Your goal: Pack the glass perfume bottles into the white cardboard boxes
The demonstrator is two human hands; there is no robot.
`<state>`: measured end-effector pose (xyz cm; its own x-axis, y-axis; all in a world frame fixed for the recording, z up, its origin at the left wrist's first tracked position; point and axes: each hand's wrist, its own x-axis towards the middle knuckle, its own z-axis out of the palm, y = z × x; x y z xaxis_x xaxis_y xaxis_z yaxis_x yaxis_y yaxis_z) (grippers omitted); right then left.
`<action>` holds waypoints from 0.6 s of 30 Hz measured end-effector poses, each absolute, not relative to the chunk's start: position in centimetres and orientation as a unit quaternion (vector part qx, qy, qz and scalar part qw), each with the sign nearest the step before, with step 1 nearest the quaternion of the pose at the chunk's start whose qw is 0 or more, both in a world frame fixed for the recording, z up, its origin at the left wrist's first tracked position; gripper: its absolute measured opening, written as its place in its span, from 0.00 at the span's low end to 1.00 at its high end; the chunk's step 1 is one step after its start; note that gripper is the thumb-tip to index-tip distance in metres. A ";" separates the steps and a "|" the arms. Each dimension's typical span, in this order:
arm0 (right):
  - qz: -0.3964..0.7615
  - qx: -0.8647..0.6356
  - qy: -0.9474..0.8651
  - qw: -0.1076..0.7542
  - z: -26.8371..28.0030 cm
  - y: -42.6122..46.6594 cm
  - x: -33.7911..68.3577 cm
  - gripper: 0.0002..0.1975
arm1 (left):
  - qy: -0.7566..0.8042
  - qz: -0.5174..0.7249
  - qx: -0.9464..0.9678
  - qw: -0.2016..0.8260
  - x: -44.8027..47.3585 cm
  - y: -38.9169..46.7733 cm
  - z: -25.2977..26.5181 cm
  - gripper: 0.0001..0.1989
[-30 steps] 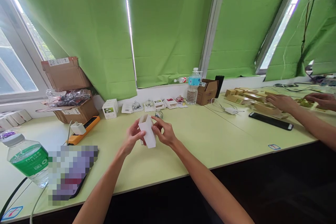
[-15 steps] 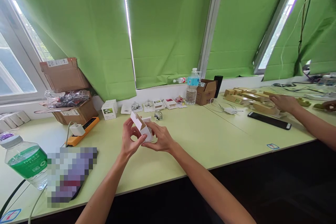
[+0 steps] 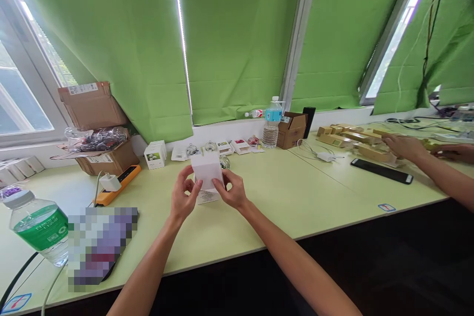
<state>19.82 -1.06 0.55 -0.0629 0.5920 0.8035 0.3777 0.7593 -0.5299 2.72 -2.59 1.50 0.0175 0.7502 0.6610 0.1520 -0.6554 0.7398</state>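
Between my two hands is a small white cardboard box (image 3: 207,172), its plain white side facing me and a lower part with fine print tilted beneath. My left hand (image 3: 184,193) pinches its left edge, thumb in front. On the right edge my right hand (image 3: 232,190) grips it the same way. Just behind the box, partly hidden, a clear round ornament (image 3: 224,162) rests on the table. A row of small white boxes (image 3: 240,146) and further glass-like ornaments (image 3: 211,146) lies along the wall. A stack of white boxes (image 3: 155,154) stands to their left.
At left are an open carton (image 3: 107,158) of wrapped items, an orange power strip (image 3: 122,185), a green-labelled bottle (image 3: 40,229) and a blurred flat object (image 3: 103,247). Rightward stand a large water bottle (image 3: 272,123), a black phone (image 3: 381,171) and another person's hands (image 3: 405,148) near yellowish boxes.
The white box has turned in my hands, from showing its open top to showing a plain side. My right hand has shifted to its right edge. The other person's far hand moved left.
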 end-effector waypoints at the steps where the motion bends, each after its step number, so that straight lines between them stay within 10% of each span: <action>1: 0.099 -0.334 -0.722 0.598 0.7 -1.1 19.8 0.07 | 0.344 0.609 0.667 0.256 2.9 -2.7 1.6 0.20; 18: 0.438 -0.298 -0.432 0.730 2.3 1.1 23.2 0.18 | 0.396 0.632 0.661 0.084 1.7 -1.9 2.6 0.07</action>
<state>23.20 1.13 2.33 0.2437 0.8968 0.3692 -0.3817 0.4386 -0.8136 1.67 -1.88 2.64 -0.1112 0.6291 0.7693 0.4173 -0.6730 0.6107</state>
